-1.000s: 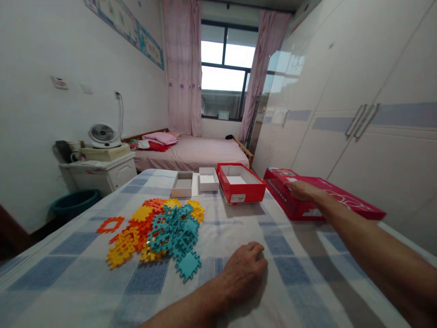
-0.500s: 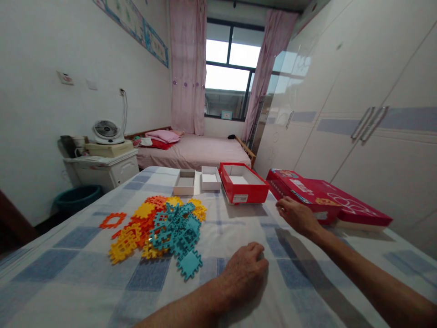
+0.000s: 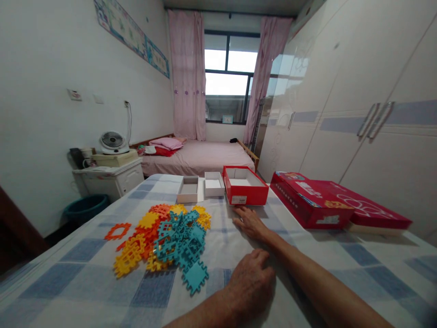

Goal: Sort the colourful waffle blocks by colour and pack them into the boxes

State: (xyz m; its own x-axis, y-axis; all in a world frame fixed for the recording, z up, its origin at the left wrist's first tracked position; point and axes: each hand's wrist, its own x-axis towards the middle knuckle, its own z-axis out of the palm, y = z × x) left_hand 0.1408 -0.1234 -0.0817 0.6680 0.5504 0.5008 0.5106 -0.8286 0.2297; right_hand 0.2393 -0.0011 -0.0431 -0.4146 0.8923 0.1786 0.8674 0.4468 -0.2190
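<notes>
My left hand (image 3: 253, 283) rests on the checked cloth near the front, its fingers curled in with nothing showing in them. Just beyond it my right hand (image 3: 251, 223) reaches forward, fingers stretched out and apart, holding nothing. Its fingertips are close to the front of an open red box (image 3: 252, 197) with a white inside; whether they touch it I cannot tell. To the left of both hands lies a heap of interlocking plastic pieces: teal pieces (image 3: 180, 239) on top, with yellow pieces (image 3: 129, 257) and orange pieces (image 3: 146, 241) around and under them.
One orange frame piece (image 3: 118, 231) lies apart at the left. Two small white boxes, a left one (image 3: 187, 198) and a right one (image 3: 214, 190), stand behind the heap. A dark red box (image 3: 310, 214) and a flat red box (image 3: 378, 218) lie at the right.
My right hand has moved left from beside the dark red box to the front of the open red box, its fingers now extended. The left hand stays curled on the cloth. The view has shifted slightly.
</notes>
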